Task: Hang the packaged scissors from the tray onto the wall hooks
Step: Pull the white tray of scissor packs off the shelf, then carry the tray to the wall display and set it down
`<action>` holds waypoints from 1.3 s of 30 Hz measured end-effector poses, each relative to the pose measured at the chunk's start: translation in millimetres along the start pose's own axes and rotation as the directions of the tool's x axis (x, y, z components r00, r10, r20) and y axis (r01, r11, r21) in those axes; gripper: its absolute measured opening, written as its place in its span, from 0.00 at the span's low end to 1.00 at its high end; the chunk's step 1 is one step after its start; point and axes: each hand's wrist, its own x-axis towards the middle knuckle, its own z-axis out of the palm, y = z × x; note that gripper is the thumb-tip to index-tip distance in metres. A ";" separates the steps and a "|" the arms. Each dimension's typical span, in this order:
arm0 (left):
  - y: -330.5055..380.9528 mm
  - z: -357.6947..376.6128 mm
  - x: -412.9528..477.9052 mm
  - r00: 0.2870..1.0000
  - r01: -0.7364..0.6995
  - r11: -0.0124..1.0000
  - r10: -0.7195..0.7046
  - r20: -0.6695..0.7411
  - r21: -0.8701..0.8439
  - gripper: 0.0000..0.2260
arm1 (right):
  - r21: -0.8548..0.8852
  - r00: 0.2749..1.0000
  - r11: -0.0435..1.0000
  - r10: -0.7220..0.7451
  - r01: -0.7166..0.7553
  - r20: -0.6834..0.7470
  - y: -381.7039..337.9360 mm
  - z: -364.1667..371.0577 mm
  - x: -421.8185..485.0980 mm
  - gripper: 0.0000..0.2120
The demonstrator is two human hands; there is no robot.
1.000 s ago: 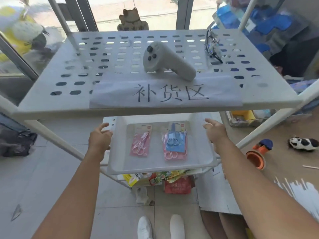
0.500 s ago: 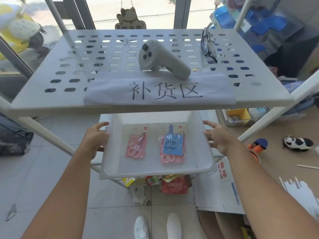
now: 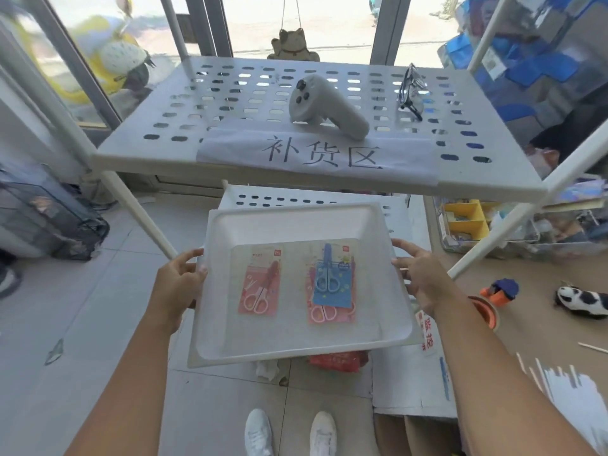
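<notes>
I hold a white plastic tray [image 3: 289, 222] out in front of the rack, clear of the lower shelf. My left hand [image 3: 177, 284] grips its left rim and my right hand [image 3: 421, 278] grips its right rim. Flat in the tray lie a pink scissors pack [image 3: 260, 286] on the left and a blue scissors pack [image 3: 330, 283] on the right, which rests on top of another pink pack [image 3: 324, 315]. No wall hooks are in view.
A white perforated shelf [image 3: 230, 103] above carries a grey controller [image 3: 325, 108], black glasses [image 3: 409, 92] and a paper label [image 3: 316, 156]. A slanted rack leg [image 3: 141, 212] stands to the left, another leg [image 3: 526, 212] to the right. Toys and boxes litter the floor at right.
Both hands have pulled the tray out from under the top shelf toward me; it now hangs free in front of the rack, with the packs still lying inside.
</notes>
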 end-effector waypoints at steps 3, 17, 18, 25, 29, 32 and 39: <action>-14.1 -14.8 -18.5 0.999 0.004 1.000 -0.005 -0.052 -0.019 0.14 | -0.031 1.000 1.000 -0.002 0.003 0.016 5.6 14.0 -8.2 0.21; -101.4 -153.1 -117.1 0.955 0.012 0.981 -0.069 -0.287 -0.195 0.15 | -0.090 0.964 0.993 -0.054 0.080 0.262 29.8 119.8 -93.1 0.20; -110.4 -168.4 -129.3 0.949 0.015 0.977 -0.081 -0.304 -0.214 0.15 | -0.100 0.955 0.991 -0.053 0.085 0.291 34.1 131.3 -102.9 0.20; -178.8 -268.7 -221.6 0.871 0.016 0.960 -0.151 -0.468 -0.279 0.15 | -0.191 0.867 0.963 -0.074 0.191 0.493 58.7 227.3 -172.7 0.21; -217.3 -314.2 -272.6 0.783 -0.003 0.949 -0.195 -0.591 -0.317 0.14 | -0.214 0.799 0.951 -0.051 0.221 0.600 72.6 289.4 -203.9 0.21; -244.2 -343.8 -305.9 0.689 -0.001 0.940 -0.247 -0.681 -0.341 0.15 | -0.245 0.741 0.936 -0.025 0.253 0.672 82.7 339.3 -222.3 0.22; -289.4 -397.4 -364.5 0.463 0.004 0.919 -0.352 -0.813 -0.395 0.16 | -0.306 0.577 0.878 0.043 0.367 0.816 98.5 462.4 -264.6 0.21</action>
